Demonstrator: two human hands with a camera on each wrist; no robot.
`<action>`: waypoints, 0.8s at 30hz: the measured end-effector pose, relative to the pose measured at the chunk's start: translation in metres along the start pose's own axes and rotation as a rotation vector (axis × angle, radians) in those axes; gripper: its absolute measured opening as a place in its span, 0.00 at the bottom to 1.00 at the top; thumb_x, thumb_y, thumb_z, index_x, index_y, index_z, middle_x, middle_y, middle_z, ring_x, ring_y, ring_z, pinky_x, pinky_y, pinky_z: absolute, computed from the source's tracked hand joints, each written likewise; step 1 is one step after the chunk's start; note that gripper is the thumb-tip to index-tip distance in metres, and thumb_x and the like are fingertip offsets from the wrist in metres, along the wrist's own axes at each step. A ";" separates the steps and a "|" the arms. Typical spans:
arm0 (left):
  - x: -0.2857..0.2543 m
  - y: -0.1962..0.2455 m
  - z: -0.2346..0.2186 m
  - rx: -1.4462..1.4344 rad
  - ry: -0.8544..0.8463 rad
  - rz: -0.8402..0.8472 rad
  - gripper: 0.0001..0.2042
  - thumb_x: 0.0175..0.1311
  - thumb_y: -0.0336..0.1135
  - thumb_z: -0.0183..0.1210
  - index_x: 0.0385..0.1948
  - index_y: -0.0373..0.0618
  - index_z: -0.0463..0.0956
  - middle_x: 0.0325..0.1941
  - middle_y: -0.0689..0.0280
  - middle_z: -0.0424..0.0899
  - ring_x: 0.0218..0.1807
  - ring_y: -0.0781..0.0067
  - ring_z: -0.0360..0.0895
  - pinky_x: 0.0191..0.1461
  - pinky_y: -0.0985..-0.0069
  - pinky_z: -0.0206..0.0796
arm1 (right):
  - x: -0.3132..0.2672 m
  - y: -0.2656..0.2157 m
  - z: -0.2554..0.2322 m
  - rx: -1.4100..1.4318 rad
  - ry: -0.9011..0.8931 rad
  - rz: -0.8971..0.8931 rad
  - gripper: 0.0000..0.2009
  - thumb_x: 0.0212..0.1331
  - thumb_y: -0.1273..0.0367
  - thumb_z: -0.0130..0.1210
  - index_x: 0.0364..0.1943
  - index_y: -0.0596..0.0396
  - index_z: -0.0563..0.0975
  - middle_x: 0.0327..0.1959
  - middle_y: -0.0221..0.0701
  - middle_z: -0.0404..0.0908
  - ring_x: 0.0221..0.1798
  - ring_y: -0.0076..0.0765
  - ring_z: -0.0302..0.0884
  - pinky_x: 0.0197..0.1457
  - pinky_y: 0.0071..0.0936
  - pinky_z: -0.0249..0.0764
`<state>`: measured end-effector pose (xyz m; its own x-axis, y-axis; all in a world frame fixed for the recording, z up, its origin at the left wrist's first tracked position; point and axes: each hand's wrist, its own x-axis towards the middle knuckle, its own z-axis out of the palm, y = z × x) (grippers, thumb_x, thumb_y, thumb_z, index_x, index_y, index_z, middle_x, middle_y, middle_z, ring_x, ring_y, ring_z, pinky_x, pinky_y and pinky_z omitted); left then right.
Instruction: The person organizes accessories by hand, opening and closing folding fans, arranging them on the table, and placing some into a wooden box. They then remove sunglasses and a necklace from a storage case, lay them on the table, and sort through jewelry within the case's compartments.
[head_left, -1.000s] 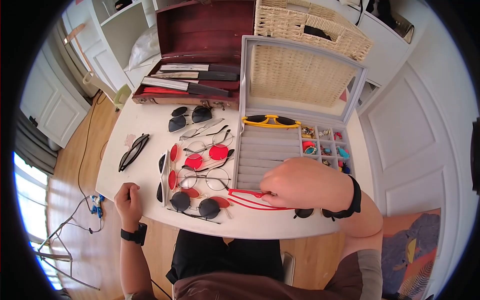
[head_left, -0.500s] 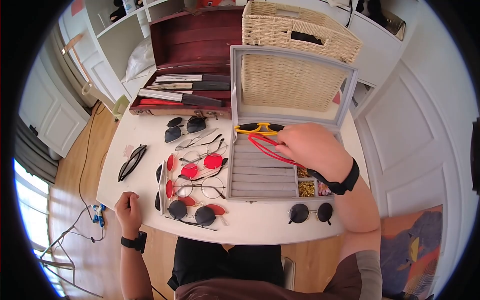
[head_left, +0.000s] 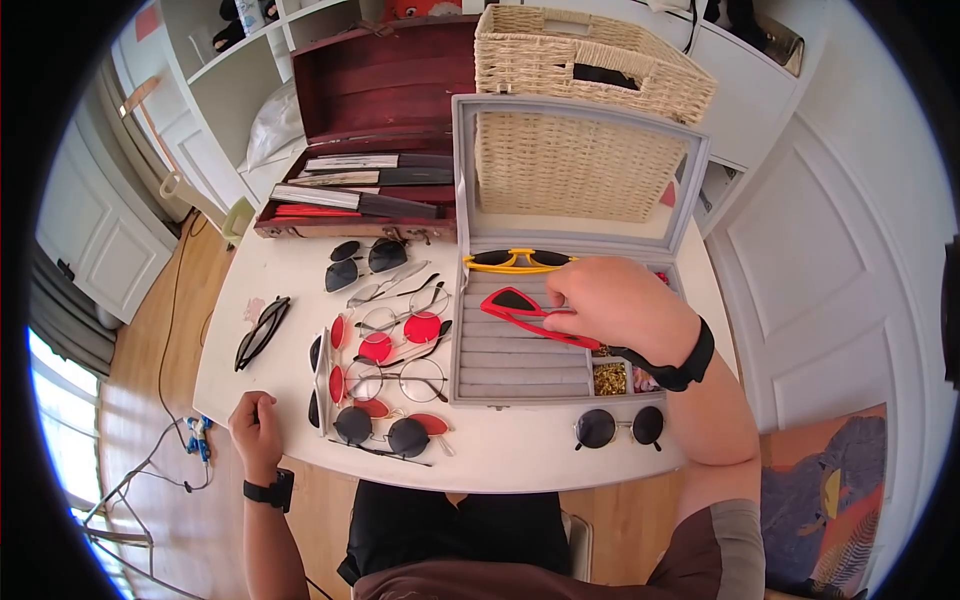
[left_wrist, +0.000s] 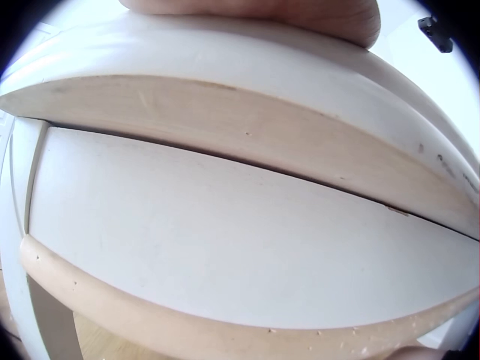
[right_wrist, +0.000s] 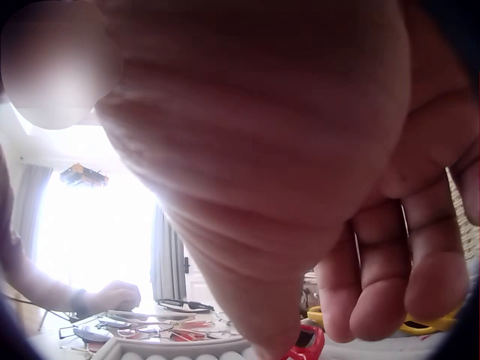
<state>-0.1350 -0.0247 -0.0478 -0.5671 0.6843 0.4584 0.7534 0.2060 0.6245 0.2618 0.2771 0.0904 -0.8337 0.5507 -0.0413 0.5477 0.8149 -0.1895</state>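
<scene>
My right hand (head_left: 630, 308) pinches a pair of red sunglasses (head_left: 514, 300) by one side, over the padded rows of the open grey display box (head_left: 520, 376). One dark lens faces up; the hand covers the rest of the frame. Just behind, yellow sunglasses (head_left: 518, 261) lie across the back row. In the right wrist view the palm fills most of the picture, with a bit of red frame (right_wrist: 309, 341) below the thumb. My left hand (head_left: 256, 430) rests at the table's left front edge, loosely curled and holding nothing.
Several glasses (head_left: 400, 380) with clear, red and dark lenses lie left of the box. Round dark sunglasses (head_left: 620, 428) sit before it, black ones (head_left: 263, 333) at far left. Behind stand a dark red case (head_left: 375, 90) and a wicker basket (head_left: 640, 70). Trinket compartments (head_left: 610, 379) line the box's right side.
My right hand has lifted the red sunglasses from the table in front of the box to over its rows, then turned them so a lens shows. The left hand stays put.
</scene>
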 end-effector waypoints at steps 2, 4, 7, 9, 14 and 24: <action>-0.001 -0.001 0.001 -0.008 0.010 0.002 0.10 0.73 0.30 0.52 0.30 0.37 0.76 0.23 0.71 0.74 0.25 0.85 0.63 0.29 0.80 0.55 | -0.002 -0.001 -0.001 0.001 -0.077 0.042 0.12 0.56 0.61 0.64 0.31 0.55 0.79 0.31 0.37 0.82 0.38 0.49 0.81 0.41 0.43 0.74; -0.001 -0.001 0.001 -0.018 0.019 0.006 0.10 0.73 0.30 0.51 0.30 0.37 0.76 0.23 0.71 0.74 0.25 0.85 0.63 0.29 0.80 0.55 | -0.004 0.003 0.005 -0.009 -0.097 0.001 0.13 0.55 0.60 0.66 0.31 0.56 0.79 0.31 0.37 0.82 0.38 0.49 0.81 0.41 0.43 0.74; 0.001 0.000 -0.001 0.004 0.008 -0.035 0.10 0.71 0.30 0.53 0.29 0.36 0.77 0.21 0.65 0.76 0.24 0.78 0.68 0.30 0.76 0.59 | -0.003 0.006 0.016 -0.001 -0.039 -0.022 0.13 0.54 0.61 0.66 0.31 0.56 0.78 0.30 0.37 0.82 0.38 0.50 0.80 0.41 0.43 0.74; 0.000 -0.001 0.000 -0.004 0.017 -0.026 0.10 0.71 0.30 0.53 0.29 0.36 0.77 0.21 0.65 0.76 0.24 0.77 0.68 0.30 0.76 0.59 | -0.002 0.005 0.015 -0.018 -0.033 -0.037 0.13 0.55 0.62 0.66 0.32 0.56 0.78 0.32 0.39 0.83 0.40 0.50 0.81 0.43 0.44 0.76; 0.000 0.001 0.001 -0.014 0.024 -0.015 0.10 0.71 0.30 0.53 0.29 0.37 0.77 0.21 0.65 0.76 0.23 0.77 0.68 0.29 0.76 0.59 | -0.003 -0.001 0.014 -0.071 -0.036 -0.034 0.14 0.54 0.63 0.67 0.35 0.57 0.76 0.37 0.39 0.83 0.46 0.49 0.83 0.46 0.43 0.79; 0.000 -0.002 0.001 -0.035 0.021 -0.024 0.10 0.71 0.31 0.53 0.29 0.36 0.77 0.21 0.65 0.75 0.23 0.79 0.67 0.29 0.76 0.59 | -0.001 -0.004 0.025 -0.108 0.012 -0.061 0.13 0.52 0.68 0.66 0.36 0.57 0.74 0.37 0.38 0.82 0.46 0.49 0.81 0.48 0.42 0.77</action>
<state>-0.1355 -0.0241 -0.0498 -0.5922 0.6642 0.4562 0.7274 0.1972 0.6573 0.2586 0.2684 0.0673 -0.8653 0.5007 -0.0213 0.5006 0.8615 -0.0847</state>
